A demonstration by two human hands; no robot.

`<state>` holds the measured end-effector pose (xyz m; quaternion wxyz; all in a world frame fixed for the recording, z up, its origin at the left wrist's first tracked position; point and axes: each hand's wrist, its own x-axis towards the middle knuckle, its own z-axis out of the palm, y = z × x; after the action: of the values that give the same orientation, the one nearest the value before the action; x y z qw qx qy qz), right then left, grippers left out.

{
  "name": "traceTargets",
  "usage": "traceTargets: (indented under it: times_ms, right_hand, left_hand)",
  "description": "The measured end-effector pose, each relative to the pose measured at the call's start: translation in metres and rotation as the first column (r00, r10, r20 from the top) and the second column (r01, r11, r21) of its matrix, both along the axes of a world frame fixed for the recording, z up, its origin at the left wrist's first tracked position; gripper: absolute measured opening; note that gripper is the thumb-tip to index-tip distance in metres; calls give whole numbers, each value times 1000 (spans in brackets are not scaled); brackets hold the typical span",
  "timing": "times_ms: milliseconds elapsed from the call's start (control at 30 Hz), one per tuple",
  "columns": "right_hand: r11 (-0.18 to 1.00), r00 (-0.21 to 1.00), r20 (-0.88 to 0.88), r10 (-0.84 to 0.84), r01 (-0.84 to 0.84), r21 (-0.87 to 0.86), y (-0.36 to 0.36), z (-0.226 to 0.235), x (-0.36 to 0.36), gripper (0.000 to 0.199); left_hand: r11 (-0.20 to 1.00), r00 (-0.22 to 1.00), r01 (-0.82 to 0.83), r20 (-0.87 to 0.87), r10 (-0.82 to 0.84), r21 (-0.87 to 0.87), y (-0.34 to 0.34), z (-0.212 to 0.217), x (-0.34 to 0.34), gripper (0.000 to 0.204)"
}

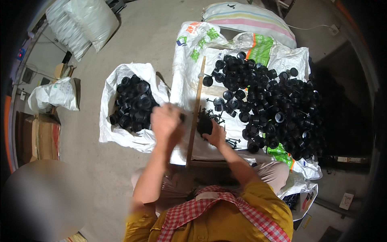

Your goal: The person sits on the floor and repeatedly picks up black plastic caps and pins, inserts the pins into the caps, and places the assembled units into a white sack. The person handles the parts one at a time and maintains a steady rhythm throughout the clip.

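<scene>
My left hand is over the right rim of an open white woven sack and is smeared by motion. A small dark piece shows beside its fingers; whether they grip it I cannot tell. Inside the sack lie many round black plastic caps. My right hand is closed around a dark black part, just right of a wooden strip; its exact shape is unclear. Small black stemmed pieces lie scattered around that hand on the white sheeting.
A large heap of black caps covers the right side of the work surface. Behind it lies a full striped sack. White bags stand at the far left, near a cardboard box. A wall socket is at the lower right.
</scene>
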<state>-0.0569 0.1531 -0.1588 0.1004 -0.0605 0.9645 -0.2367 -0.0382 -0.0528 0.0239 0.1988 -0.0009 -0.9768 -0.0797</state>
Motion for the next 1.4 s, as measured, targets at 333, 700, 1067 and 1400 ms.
traceTargets:
  times_ms: [333, 700, 1067, 1400]
  right_hand:
    - [910, 984, 96, 149, -174, 376, 28, -41, -118, 53]
    - [859, 970, -243, -16, -111, -501, 5, 112, 31, 29]
    - [691, 869, -357, 342, -491, -531, 58, 159, 21, 50]
    - [748, 776, -208, 595, -630, -208, 45, 183, 21, 17]
  left_hand:
    - [986, 971, -82, 235, 46, 148, -3, 24, -9, 66]
    - [400, 925, -130, 257, -280, 907, 59, -49, 6, 49]
    - [174, 596, -398, 398, -698, 901, 43, -15, 17, 55]
    - [582, 812, 272, 142, -566, 766, 47, -3, 33, 55]
